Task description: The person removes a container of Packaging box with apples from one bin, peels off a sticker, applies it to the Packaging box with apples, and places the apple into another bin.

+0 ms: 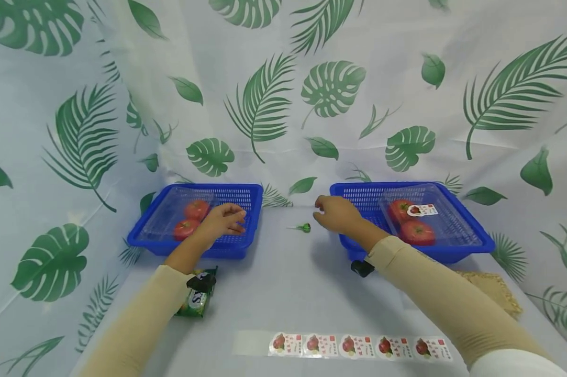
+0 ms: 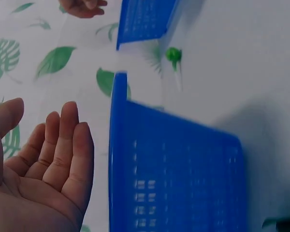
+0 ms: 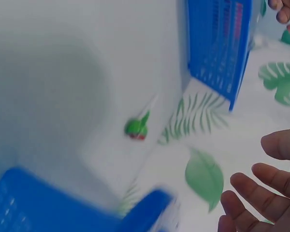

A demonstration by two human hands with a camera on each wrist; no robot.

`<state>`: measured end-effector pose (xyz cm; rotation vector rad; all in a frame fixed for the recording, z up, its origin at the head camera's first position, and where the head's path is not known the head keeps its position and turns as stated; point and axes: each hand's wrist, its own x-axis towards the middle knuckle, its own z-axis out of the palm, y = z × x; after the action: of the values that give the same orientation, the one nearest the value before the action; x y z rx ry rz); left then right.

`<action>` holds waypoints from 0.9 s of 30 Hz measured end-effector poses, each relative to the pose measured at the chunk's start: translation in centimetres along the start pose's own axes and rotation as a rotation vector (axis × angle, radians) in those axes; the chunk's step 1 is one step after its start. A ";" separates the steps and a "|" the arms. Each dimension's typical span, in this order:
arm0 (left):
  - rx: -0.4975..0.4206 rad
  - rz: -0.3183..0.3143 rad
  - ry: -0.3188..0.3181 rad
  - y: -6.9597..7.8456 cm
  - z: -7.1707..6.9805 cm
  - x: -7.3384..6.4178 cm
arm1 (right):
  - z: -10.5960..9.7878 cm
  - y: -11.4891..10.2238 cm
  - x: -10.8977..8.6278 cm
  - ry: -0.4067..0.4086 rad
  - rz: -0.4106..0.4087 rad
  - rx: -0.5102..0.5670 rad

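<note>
My left hand [image 1: 222, 222] hovers above the right part of the left blue basket [image 1: 233, 252], fingers relaxed and nothing in them. In that basket lies a clear plastic box with two red tomatoes [image 1: 197, 209]. My right hand [image 1: 338, 213] is over the left side of the right blue basket [image 1: 453, 256]. Its fingers are loosely bent around nothing, with a gap between thumb and fingers in the right wrist view. A second clear box there holds two tomatoes [image 1: 417, 232] and bears a fruit sticker [image 1: 422, 210]. Between the baskets lies a green-wrapped lollipop [image 1: 305, 228].
A green snack packet [image 1: 196, 303] lies beneath my left forearm, partly covered by the wrist camera. Along the table's front runs a strip of fruit stickers [image 1: 354, 346]. A dry noodle block [image 1: 495, 293] sits right of my right sleeve. Leaf-patterned cloth [image 1: 274, 173] hangs behind.
</note>
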<state>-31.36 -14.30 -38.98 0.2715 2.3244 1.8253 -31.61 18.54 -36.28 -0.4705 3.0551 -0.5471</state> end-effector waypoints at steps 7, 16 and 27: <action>0.141 0.081 0.073 -0.3 -3.8 -1.1 | 1.6 -3.1 1.6 -0.003 -0.068 -0.003; 0.532 0.133 0.220 -2.3 -7.7 -1.6 | 6.1 -6.2 2.2 -0.037 -0.125 0.069; 0.749 0.058 0.321 -3.0 -12.0 -1.8 | 7.4 -10.8 3.5 0.049 -0.277 0.155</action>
<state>-32.67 -26.76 -39.07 0.1391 3.1743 0.9850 -31.44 5.32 -39.33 -0.8930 2.9782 -0.8063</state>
